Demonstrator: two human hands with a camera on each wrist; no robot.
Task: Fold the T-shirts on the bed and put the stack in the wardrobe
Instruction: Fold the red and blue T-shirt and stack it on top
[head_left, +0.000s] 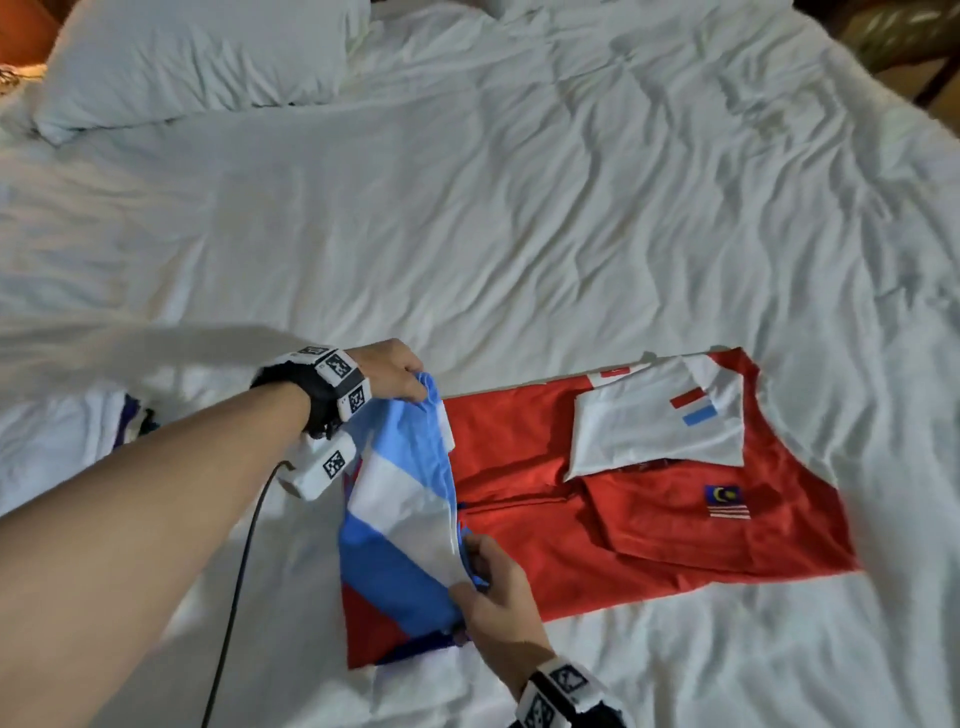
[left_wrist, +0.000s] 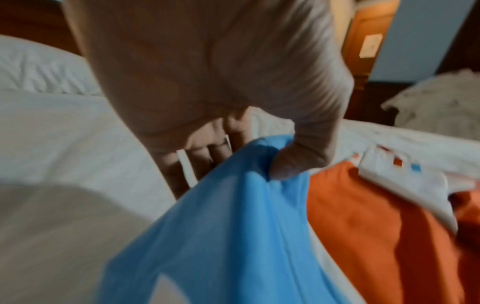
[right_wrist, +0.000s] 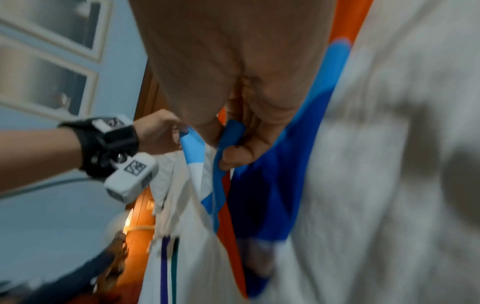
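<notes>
On the near side of the bed (head_left: 467, 218), a red T-shirt (head_left: 675, 530) is lying spread out flat on the white sheet, with a little flag patch (head_left: 727, 502) showing on its right part. Its left end, the bit with the light blue and white stripes (head_left: 400, 499), is being lifted up off the sheet.

Left hand (head_left: 392, 371) is pinching the far corner of that striped end, thumb (left_wrist: 291, 164) clamped down on the blue fabric with the other fingers curled behind it. Right hand (head_left: 493, 597) is gripping the near corner, fingers wrapped round the blue edge, easy to see from the right wrist view too. So both hands are closed on the same shirt, one corner each, and the cloth is hanging slack between them.

Sitting on top of the red shirt, toward the far right, is a folded white T-shirt (head_left: 660, 426) with a small red and blue mark on it. Another bit of white clothing with dark stripes (head_left: 132, 415) is peeking out just left of the left forearm. A pillow (head_left: 192, 57) is lying at the far left. Both wrists are wearing camera straps, and a black cable (head_left: 239, 587) is trailing off the left one.
</notes>
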